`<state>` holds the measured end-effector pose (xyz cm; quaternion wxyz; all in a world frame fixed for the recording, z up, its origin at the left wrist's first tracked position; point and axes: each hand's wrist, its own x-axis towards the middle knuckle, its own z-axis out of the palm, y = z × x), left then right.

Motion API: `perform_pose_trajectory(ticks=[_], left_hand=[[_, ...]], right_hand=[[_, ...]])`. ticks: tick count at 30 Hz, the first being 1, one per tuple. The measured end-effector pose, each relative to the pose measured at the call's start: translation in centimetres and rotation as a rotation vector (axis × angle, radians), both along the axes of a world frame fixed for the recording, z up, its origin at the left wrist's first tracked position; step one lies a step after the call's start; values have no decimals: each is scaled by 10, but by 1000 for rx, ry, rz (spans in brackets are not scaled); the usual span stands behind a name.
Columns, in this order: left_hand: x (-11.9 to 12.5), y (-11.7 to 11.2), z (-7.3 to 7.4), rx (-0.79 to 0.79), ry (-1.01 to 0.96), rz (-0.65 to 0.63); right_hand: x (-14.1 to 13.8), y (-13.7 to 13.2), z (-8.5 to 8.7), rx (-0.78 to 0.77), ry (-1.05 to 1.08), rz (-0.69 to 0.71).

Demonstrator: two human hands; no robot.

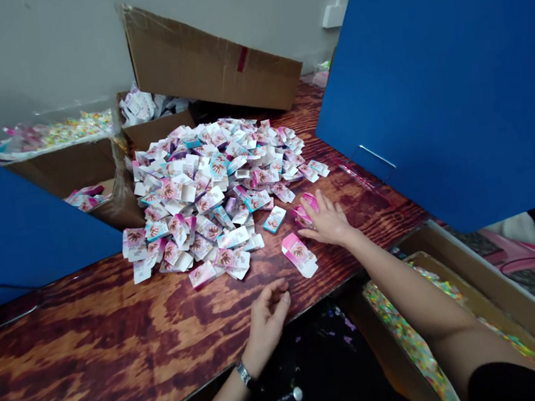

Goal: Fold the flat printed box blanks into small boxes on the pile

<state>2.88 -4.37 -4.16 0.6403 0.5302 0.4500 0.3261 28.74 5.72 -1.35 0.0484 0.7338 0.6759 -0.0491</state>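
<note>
The person's right hand [327, 221] lies spread, palm down, its fingertips at or just over a crumpled pink carton [302, 212]; contact is hard to judge from this angle. A flat pink carton [299, 255] lies just beside it, near a heap of flattened printed cartons [212, 194] on a stained wooden table [69, 345]. The left hand [266, 319] rests half-curled and empty at the table edge. Below right, an open cardboard box [478, 271] holds small colourful pieces [408, 333], too blurred to identify.

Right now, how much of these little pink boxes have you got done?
Not much looks done: one flat carton lies apart from the big heap of flat cartons. In hand: the right hand is over pink cartons at the heap's edge, while the left hand rests empty by the table's edge. Left to do: nearly that whole heap, spread on the wooden table.
</note>
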Motion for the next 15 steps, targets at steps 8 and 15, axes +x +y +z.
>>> perform_pose_trajectory(ticks=[8,15], left_hand=[[6,5,13,8,-21,-111],[79,82,30,52,-374,-64]], right_hand=[[8,-12,-2,309,258,-13],[11,-49,11,663,573,95]])
